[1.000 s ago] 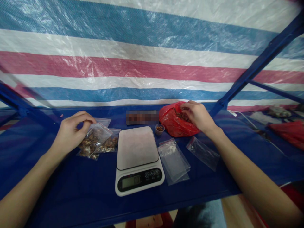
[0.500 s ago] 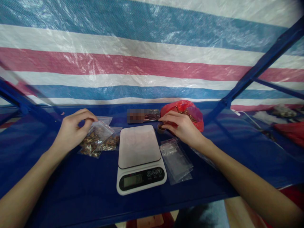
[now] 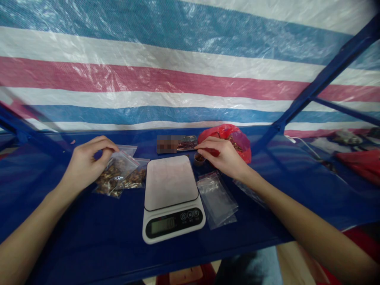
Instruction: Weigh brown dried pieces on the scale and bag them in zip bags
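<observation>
Hovering at small cup (image 3: pixel 198 161) of brown bits, by scale (image 3: pixel 172 184)'s far right corner: right hand (image 3: pixel 223 155), thumb and finger nearly together, can't tell if anything's in them. Left hand (image 3: pixel 86 161) pinches filled zip bag (image 3: pixel 109 179)'s top edge; red bag (image 3: pixel 244 145) behind right hand.

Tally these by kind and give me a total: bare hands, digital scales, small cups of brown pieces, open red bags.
Bare hands: 2, left hand and right hand
Digital scale: 1
Small cup: 1
Open red bag: 1
Total: 5
</observation>
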Available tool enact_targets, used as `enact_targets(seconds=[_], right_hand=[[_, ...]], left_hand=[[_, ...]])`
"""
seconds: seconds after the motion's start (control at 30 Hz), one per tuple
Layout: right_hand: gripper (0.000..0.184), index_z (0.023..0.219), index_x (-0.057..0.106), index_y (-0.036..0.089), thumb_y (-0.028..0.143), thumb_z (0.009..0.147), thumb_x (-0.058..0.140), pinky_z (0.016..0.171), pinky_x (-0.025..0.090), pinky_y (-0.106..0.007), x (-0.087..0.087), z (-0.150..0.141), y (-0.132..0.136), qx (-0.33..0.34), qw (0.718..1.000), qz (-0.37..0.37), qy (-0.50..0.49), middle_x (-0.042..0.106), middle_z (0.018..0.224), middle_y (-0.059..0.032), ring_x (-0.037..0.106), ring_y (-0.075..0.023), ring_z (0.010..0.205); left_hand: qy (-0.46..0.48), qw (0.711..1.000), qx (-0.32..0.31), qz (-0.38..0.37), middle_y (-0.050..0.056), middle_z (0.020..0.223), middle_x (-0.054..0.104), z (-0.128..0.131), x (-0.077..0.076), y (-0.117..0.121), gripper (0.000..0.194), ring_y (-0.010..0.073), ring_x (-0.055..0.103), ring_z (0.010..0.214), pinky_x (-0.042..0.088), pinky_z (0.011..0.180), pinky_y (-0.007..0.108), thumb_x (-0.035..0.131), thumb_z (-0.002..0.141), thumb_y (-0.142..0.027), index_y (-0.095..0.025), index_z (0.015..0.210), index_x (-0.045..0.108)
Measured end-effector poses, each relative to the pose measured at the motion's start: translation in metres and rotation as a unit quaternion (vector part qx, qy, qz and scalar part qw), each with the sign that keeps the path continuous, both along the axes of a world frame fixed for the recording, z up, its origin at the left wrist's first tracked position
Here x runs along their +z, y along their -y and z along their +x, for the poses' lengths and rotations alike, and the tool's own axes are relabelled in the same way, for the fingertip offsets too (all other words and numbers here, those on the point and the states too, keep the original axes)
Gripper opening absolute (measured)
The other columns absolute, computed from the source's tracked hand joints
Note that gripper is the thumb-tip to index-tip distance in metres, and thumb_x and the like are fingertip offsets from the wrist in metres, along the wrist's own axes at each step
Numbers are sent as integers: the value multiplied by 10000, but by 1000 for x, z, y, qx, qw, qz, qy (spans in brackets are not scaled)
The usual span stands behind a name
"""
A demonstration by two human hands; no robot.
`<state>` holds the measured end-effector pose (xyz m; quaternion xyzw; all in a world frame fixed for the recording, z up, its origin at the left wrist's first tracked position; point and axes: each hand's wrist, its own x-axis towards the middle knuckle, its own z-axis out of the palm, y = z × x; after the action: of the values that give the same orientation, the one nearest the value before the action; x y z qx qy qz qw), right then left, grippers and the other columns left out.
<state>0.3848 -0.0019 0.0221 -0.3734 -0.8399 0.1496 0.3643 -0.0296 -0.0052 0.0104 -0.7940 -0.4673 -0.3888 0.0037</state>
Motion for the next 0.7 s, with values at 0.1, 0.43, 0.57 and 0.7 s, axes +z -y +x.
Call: enact_targets(seconds=[0.1,0.43,0.57,0.7], right_hand=[[228,932,825,200,255,1035,629,822,569,-357,3,-8,-6,-13,1000,-26,0,809,945,-69,737,-220,864],[81,920,851,178,174,889,776,785,563,-289,18,-12,-79,192,956,-181,128,831,914,-45,753,-173,825],[94,895,856,203,148,853,793,756,554,-281,10,-24,-85,214,950,-164,160,816,874,-24,736,-163,790],[147,803,844,213,82,821,778,705,519,-275,9,-33,-85,231,944,-140,188,790,830,-12,704,-151,741]], left_hand=[[6,1000,2,-5,13,855,714,2,1,0,237,183,690,807,513,810,320,513,931,-241,-224,801,710],[5,1000,3,-15,31,868,709,-2,-1,-2,244,181,690,821,504,815,311,512,926,-227,-196,800,719],[8,1000,4,-19,33,868,715,-1,0,-3,243,187,693,823,508,819,317,516,917,-243,-201,791,719],[12,1000,11,-27,32,857,721,2,2,-1,235,192,697,812,510,804,319,524,899,-247,-209,782,723]])
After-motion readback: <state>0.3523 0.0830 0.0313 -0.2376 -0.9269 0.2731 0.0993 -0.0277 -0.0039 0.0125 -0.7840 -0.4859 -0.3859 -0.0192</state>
